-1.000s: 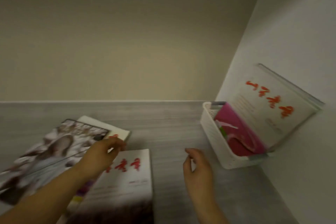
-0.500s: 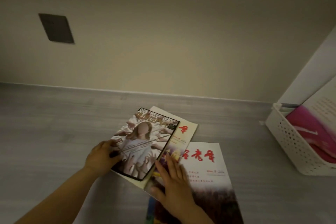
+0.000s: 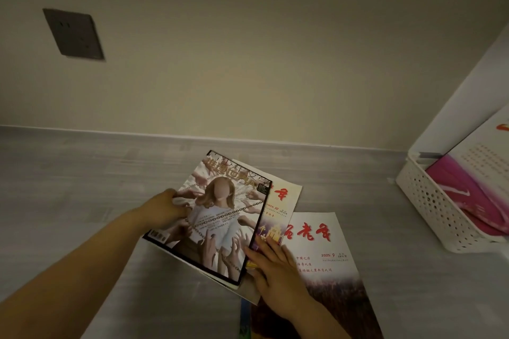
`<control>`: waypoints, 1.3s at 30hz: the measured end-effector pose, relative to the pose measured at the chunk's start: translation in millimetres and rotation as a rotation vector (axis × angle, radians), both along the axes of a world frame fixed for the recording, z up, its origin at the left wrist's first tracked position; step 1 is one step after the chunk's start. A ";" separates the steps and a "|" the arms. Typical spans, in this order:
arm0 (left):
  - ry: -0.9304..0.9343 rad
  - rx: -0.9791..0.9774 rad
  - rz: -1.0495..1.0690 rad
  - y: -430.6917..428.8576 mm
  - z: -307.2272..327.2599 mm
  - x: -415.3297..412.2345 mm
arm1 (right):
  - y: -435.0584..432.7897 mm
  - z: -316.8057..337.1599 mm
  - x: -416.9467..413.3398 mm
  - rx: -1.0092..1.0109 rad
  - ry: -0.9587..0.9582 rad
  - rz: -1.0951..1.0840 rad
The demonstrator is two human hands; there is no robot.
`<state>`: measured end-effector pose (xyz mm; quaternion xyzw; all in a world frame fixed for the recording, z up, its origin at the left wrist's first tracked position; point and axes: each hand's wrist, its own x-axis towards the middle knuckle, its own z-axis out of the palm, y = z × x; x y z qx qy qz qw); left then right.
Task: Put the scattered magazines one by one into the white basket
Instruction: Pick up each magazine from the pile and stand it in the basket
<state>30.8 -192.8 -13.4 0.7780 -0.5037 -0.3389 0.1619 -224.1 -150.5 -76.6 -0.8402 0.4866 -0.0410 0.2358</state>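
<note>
Magazines, scattered lot: the top magazine [image 3: 217, 217], its cover showing a chained figure among reaching hands, is gripped at its left edge by the left hand [image 3: 168, 208], fingers closed on it, and tilted up off the overlapping pile on the grey surface [image 3: 82, 187]. The right hand [image 3: 275, 270] is laid flat, fingers spread, on the second magazine [image 3: 278, 209], dated "2025 10"; a third magazine [image 3: 325, 253] is marked "2025 9" under red characters. Pickup is judged in hand; transfer to the white basket [image 3: 435, 209], well apart at right and already holding magazines, is required next.
</note>
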 end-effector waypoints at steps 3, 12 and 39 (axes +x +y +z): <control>0.050 -0.153 -0.055 1.3 14.1 -10.3 | -1.0 5.5 1.4 0.027 -0.038 -0.024; 0.629 -0.538 -0.072 25.9 62.6 -42.3 | -5.6 41.1 -2.3 0.410 -1.045 -0.640; 0.743 -0.600 -0.399 -165.3 171.1 -441.7 | -56.4 130.2 -338.7 -0.382 -0.948 -1.056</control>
